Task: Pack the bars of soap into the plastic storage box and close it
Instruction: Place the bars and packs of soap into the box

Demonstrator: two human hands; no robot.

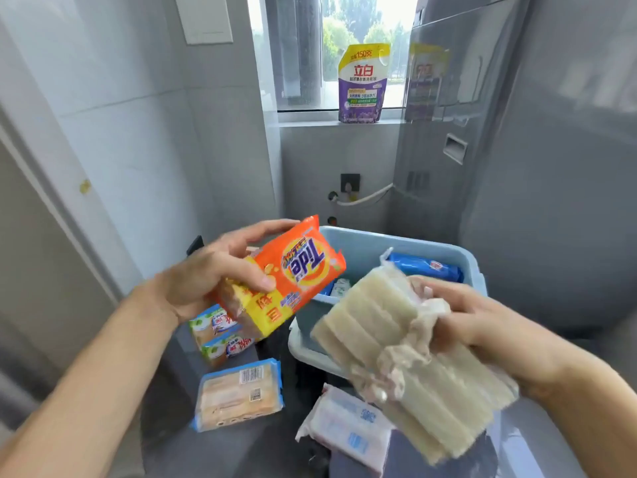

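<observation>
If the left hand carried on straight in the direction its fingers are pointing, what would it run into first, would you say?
The left hand, gripping the orange Tide soap pack, points right and slightly away. That pack would probably meet the near-left rim of the blue storage box first, though depth is hard to judge from this one view.

Left hand (203, 274) grips orange soap pack (293, 274), right hand (482, 315) grips pale bars (406, 357) above blue box (362, 250)
</observation>
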